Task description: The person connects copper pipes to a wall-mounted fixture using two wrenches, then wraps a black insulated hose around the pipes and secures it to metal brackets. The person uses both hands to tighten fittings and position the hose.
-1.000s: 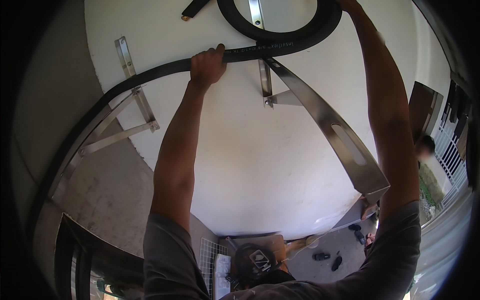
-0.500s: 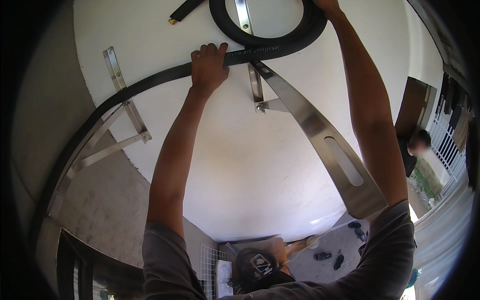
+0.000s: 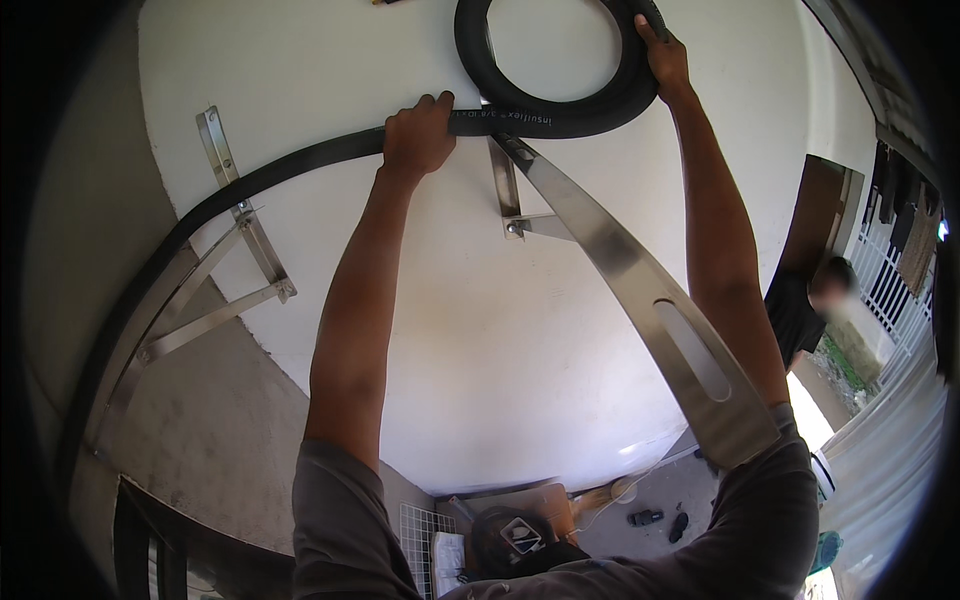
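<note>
We have the white wall [image 3: 480,330] behind everything, with the slotted metal bracket [image 3: 618,265] reaching out toward us. Our black tube [image 3: 300,163] crosses this bracket's upper end and curves away left, across the second bracket [image 3: 213,321], well to the slotted bracket's left. Compared with a second ago, the coil [image 3: 575,120] in the tube sits lower and farther right against the slotted bracket's upper end, and more of its ring shows. Both our arms stretch up, one on each side of the slotted bracket. Our left hand [image 3: 420,135] now lies nearer that upper end, just left of it, its fingers curled firmly over the tube. Our right hand [image 3: 668,60], earlier cut by the top edge, is in view above and right of it, thumb pressed along the coil, other fingers hidden behind. The loose end [image 3: 383,2], plain before, is a sliver above and left of the slotted bracket.
</note>
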Tool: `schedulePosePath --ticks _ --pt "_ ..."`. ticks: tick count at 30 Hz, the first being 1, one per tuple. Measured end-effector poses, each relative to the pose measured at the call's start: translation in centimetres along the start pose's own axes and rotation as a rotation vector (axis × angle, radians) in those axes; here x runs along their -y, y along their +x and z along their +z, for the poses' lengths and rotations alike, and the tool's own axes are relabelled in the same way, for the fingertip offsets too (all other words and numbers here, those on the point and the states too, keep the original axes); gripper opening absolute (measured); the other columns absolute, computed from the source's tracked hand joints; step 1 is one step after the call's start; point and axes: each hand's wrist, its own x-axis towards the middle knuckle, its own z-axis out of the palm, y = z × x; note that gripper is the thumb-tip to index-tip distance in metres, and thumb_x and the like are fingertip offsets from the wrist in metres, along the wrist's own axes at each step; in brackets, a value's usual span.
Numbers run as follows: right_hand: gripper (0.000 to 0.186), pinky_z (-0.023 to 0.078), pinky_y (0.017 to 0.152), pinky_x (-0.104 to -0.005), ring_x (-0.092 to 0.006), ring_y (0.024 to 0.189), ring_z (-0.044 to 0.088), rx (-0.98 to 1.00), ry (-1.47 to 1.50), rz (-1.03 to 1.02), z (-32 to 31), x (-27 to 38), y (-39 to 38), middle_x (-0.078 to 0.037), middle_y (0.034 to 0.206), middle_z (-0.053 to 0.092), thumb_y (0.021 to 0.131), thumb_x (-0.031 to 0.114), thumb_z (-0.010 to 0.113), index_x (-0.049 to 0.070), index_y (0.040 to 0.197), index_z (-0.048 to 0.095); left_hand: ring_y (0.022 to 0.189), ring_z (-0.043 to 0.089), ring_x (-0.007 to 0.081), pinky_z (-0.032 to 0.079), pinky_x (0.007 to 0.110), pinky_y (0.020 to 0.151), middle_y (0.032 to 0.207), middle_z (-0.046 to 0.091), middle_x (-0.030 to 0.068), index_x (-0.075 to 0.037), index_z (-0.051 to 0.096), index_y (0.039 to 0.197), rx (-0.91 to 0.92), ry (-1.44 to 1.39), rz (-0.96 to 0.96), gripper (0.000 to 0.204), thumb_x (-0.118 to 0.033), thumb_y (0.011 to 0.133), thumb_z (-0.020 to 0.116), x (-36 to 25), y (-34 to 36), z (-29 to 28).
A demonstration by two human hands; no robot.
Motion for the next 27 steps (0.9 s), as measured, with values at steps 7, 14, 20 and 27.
schedulePosePath --ticks 7,14,20,27 --pt "0.057 0.054 0.094 -0.0488 -0.0399 0.109 0.068 -0.136 -0.496 -0.043 1.3 1.5 0.3 -0.027 0.116 0.07 0.097 0.048 0.067 -0.003 0.121 0.064 0.092 0.071 0.0335 0.056 0.048 0.081 0.097 0.067 0.0086 -0.017 0.063 0.116 0.102 -0.122 0.041 0.033 -0.018 0.084 0.071 0.4 -0.5 -1.5" --pt "0.054 0.054 0.09 -0.0535 -0.0425 0.107 0.068 -0.282 -0.723 -0.182 2.3 2.2 -1.0 -0.024 0.11 0.072 0.093 0.05 0.07 0.001 0.115 0.063 0.114 0.057 0.0281 0.036 0.048 0.107 0.116 0.059 0.0099 -0.008 0.058 0.132 -0.269 0.101 0.185 0.055 -0.007 0.079 0.072 -4.6 -2.0 -1.1" --pt "0.066 0.054 0.098 -0.0478 -0.0317 0.11 0.07 0.007 -0.478 -0.044 0.8 0.9 2.5 -0.016 0.119 0.072 0.082 0.038 0.086 0.007 0.136 0.062 0.122 0.055 0.0302 0.032 0.047 0.11 0.133 0.063 0.0092 -0.009 0.066 0.129 -0.369 -0.623 0.362 0.077 -0.038 0.063 0.092 -7.3 -3.2 0.6" --pt "0.068 0.056 0.094 -0.0418 -0.0291 0.104 0.072 -0.183 -0.552 -0.113 3.1 2.2 3.1 -0.018 0.112 0.074 0.086 0.052 0.079 -0.002 0.125 0.067 0.108 0.057 0.0204 0.034 0.039 0.098 0.117 0.073 -0.0007 -0.01 0.074 0.111 -0.475 -0.646 0.266 0.053 -0.029 0.064 0.092 -7.9 -1.5 2.5"
